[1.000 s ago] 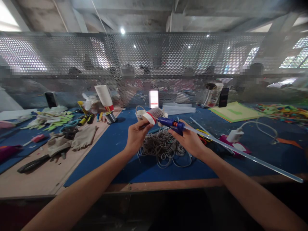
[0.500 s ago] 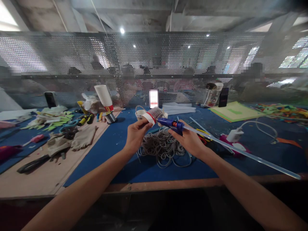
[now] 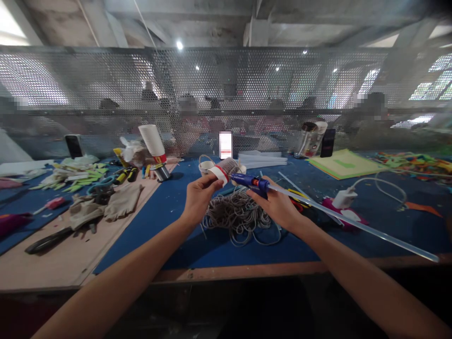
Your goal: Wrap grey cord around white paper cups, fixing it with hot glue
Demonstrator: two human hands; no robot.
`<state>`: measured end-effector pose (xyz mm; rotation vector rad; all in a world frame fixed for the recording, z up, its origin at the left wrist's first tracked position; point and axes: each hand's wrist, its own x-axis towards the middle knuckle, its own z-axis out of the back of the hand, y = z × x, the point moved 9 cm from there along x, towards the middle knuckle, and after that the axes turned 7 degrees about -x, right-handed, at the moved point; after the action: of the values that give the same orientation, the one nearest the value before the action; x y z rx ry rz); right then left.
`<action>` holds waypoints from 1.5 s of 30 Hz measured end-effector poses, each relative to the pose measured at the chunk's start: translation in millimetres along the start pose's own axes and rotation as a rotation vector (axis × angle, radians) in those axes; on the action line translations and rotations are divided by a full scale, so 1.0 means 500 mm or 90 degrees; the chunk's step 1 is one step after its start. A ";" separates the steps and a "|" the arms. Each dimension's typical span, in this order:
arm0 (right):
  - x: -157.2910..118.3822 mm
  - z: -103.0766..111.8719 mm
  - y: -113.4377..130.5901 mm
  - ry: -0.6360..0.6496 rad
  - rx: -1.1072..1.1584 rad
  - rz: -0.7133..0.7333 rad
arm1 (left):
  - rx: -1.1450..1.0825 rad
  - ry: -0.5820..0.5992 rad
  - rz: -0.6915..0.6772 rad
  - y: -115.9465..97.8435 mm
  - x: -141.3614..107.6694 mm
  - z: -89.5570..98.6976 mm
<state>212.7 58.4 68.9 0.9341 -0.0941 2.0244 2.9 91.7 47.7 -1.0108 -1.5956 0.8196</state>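
left hand (image 3: 200, 195), fingers pinched on paper cup (image 3: 220, 173); right hand (image 3: 277, 202), wrapped round glue gun (image 3: 251, 181); cord pile (image 3: 240, 216), six o'clock of cup.

I count one glue gun (image 3: 246, 179), one cup stack (image 3: 151, 140) and, apparently, three phones (image 3: 328, 143): eleven, twelve, one o'clock.
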 end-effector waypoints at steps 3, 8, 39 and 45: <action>0.000 0.000 -0.002 0.004 0.014 -0.008 | -0.012 -0.006 0.015 0.004 0.001 0.001; 0.003 0.000 -0.018 0.021 0.086 -0.086 | -0.047 0.005 0.042 0.017 0.002 -0.002; 0.034 -0.004 -0.285 0.093 -0.009 -0.331 | -0.109 -0.019 0.099 0.029 0.003 0.002; 0.028 -0.038 -0.330 0.161 -0.165 -0.374 | -0.103 -0.006 0.091 0.039 0.004 0.005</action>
<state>319.8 176.4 20.0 0.4630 0.0531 1.5198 4.3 101.7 30.8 -1.2503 -1.6316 0.8018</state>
